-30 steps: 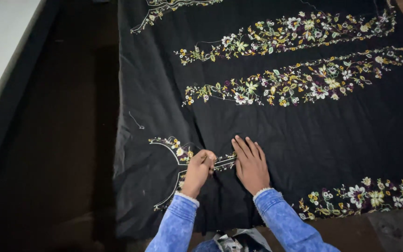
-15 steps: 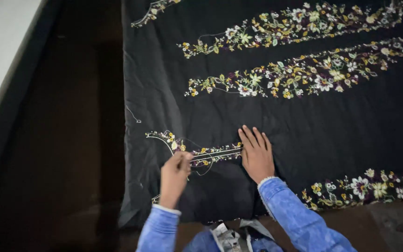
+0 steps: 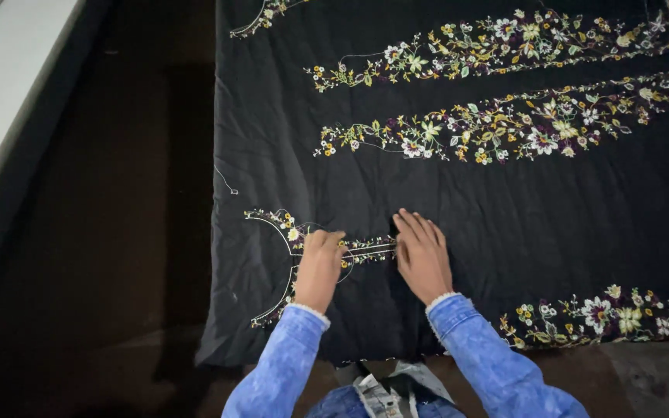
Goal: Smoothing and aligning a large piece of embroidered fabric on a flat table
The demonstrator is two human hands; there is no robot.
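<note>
Left hand shifted right onto neckline embroidery; right hand flat on black fabric.

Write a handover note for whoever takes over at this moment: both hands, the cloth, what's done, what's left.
Left hand: curled, fingertips on the embroidered neckline motif; whether it holds a tool cannot be told.
Right hand: flat, palm down, pressing the black fabric beside the motif's straight strip.
Fabric lies spread flat, with floral embroidered bands above and another at the lower right.
Done: fabric laid out.
Left: the work at the neckline, as far as the view shows.
</note>
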